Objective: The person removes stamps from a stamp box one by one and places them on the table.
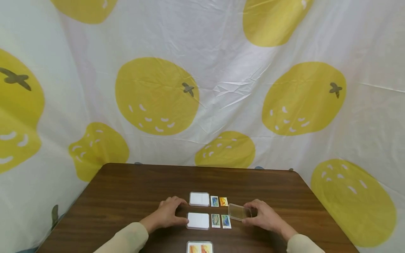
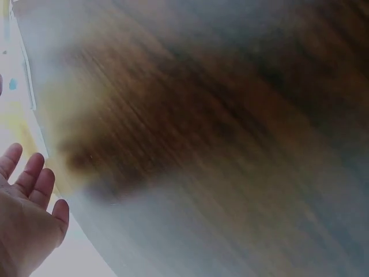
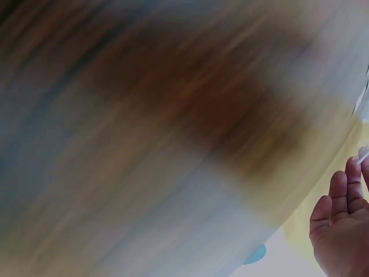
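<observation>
Brown wood grain covers the table (image 1: 126,196), and both hands rest on it in the head view. The left hand (image 1: 167,213) lies with its fingers loosely bent, knuckles up; its thumb tip touches the left edge of the near white box (image 1: 198,221), and its fingertips reach toward the far white box (image 1: 199,199), which sits just beyond them. It grips nothing. In the left wrist view the same hand (image 2: 26,219) shows only as a palm with straightish fingers at the frame's edge, over blurred wood.

Right of the left fingertips, past the far box, lie two small cards: a blue card (image 1: 214,201) and an orange card (image 1: 223,201), side by side. Beside the near box lie a green card (image 1: 216,220) and a blue-green card (image 1: 226,221), also side by side, between the two hands.

The right hand (image 1: 264,216) pinches a clear lid (image 1: 239,212) by its right end, fingers curled over the far edge and thumb at the near edge; the lid is tilted, just above the blue-green card. The right wrist view shows only the palm (image 3: 343,231) and blurred table.

Nearest the person, between the sleeves (image 1: 126,240), another box (image 1: 199,247) shows orange cards inside, cut by the frame edge.
</observation>
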Tool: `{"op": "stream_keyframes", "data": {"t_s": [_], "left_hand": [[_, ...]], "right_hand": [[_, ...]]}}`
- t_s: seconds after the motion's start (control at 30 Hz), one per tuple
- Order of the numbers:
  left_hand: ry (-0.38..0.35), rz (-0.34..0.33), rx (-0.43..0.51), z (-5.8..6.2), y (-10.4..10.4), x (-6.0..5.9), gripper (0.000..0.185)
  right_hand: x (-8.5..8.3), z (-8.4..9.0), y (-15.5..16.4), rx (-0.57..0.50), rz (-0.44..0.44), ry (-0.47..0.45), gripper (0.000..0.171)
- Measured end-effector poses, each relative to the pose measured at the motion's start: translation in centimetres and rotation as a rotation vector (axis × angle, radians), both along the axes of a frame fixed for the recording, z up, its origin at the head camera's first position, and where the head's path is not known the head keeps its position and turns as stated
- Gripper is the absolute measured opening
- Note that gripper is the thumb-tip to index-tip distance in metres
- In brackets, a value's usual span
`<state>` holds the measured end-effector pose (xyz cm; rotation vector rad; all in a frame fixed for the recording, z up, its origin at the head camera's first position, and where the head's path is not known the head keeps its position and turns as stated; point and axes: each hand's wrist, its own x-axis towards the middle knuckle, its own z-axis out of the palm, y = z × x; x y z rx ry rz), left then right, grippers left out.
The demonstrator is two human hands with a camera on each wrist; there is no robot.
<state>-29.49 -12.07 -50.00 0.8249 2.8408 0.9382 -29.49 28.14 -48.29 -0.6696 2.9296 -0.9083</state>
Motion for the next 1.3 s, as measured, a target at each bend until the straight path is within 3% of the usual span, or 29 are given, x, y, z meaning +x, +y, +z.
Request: {"op": "stream_keyframes", "data": {"t_s": [0.4,1.3], "left_hand": [[0.010,-0.015,0.050,0.8,0.5,-0.1,0.070],[0.017,-0.059,0.037,1.5,2.0,-0.2,0.074]], "right_hand": [[-0.2,0.3,-3.7,-0.020,0.038,0.044,0.055],[-0.5,0.6,-11.1,0.076,0.161,0.203,0.061]]}}
